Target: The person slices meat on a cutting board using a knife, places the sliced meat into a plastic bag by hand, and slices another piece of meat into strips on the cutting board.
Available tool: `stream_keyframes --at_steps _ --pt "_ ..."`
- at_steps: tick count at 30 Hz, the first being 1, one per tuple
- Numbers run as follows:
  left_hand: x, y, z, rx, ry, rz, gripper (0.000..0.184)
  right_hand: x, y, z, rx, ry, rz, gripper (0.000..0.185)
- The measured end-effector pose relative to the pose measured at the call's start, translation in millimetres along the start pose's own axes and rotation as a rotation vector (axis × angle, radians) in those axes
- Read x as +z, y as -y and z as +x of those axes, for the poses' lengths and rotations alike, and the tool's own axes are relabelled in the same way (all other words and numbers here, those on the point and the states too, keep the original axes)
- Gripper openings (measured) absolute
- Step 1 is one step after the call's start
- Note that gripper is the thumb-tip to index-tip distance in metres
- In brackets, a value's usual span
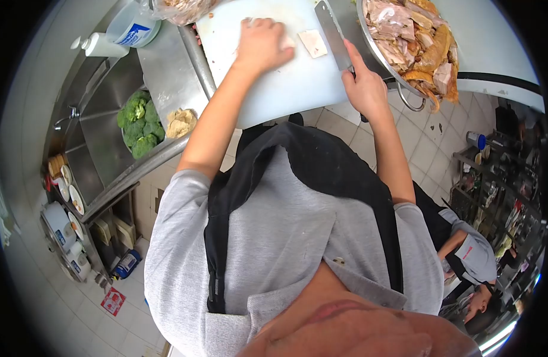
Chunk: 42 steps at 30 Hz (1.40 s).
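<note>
On the white cutting board, my left hand lies with its fingers bent over a pale piece that it mostly hides; the fingers are slightly blurred. My right hand grips a cleaver by its handle, the wide blade pointing up along the board's right side. Between the left hand and the blade lies a flat, pale slice of meat. Right of the cleaver, a large metal bowl is heaped with cut cooked meat.
At left are a sink, broccoli, a yellowish lump on the steel counter and a plastic tub. A bag of food touches the board's top left. Another person is at lower right, near shelves.
</note>
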State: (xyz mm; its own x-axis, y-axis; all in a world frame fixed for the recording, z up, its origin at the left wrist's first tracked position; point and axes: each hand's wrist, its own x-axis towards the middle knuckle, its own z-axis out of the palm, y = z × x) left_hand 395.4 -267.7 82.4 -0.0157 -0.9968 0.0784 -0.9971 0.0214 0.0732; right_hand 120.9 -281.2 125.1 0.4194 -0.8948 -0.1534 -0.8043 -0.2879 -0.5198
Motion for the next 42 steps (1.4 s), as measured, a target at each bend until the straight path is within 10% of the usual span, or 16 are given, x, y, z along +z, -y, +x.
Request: stream_keyframes --at_steps 42 --pt "29.1 -40.0 25.4 0.12 -0.154 -0.228 0.04 -0.4 -8.0 -16.2 -0.152 0.005 -0.219 0.074"
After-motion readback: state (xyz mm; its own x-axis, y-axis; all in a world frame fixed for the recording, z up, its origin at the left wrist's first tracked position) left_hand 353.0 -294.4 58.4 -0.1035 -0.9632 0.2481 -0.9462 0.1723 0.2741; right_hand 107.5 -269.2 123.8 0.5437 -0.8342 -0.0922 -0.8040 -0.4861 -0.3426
